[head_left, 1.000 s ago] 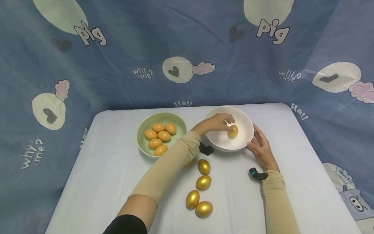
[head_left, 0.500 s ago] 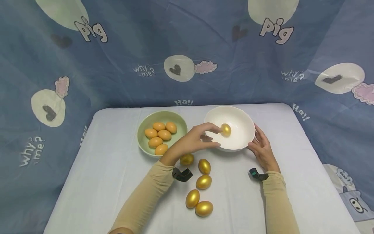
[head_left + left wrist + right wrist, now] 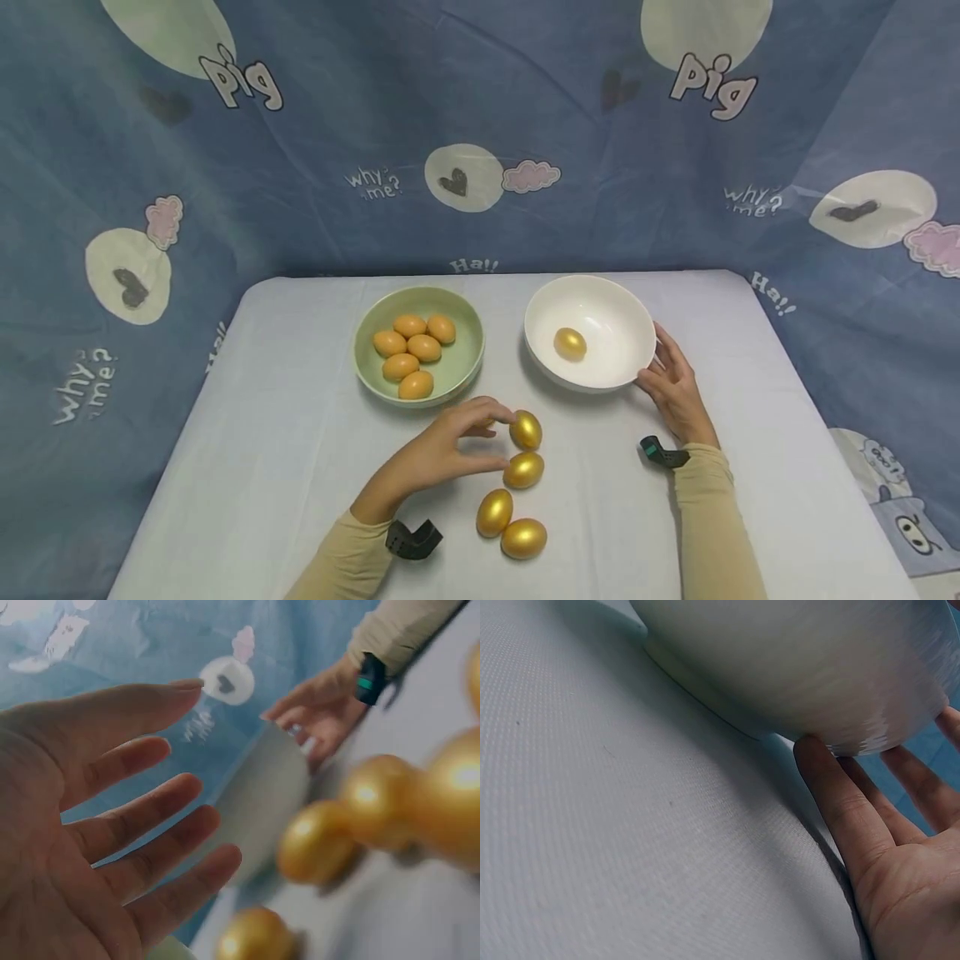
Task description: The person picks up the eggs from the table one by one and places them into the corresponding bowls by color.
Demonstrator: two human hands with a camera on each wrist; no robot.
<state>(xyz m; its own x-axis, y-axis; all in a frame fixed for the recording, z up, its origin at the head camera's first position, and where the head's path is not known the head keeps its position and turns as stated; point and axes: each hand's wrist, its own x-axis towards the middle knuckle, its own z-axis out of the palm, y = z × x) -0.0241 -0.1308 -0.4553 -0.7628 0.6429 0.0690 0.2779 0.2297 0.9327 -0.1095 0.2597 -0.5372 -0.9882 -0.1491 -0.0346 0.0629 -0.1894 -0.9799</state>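
My left hand hovers over the table's middle, thumb and fingers spread apart, holding nothing. Its fingertips are beside several shiny golden eggs; another egg is mostly hidden behind the hand. In the left wrist view the palm faces those eggs. At the right side of a white bowl, my right hand touches the outer wall with nearly straight fingers. The right wrist view has its fingertips against the underside of the bowl. One golden egg lies inside the white bowl.
A green bowl with several orange-brown eggs stands left of the white bowl. White cloth covers the table. A blue printed curtain hangs behind the table's back edge.
My left hand has let go of the golden egg in the white bowl and come back left and nearer, to the loose eggs. The egg shifted left within the bowl. My right hand stays put.
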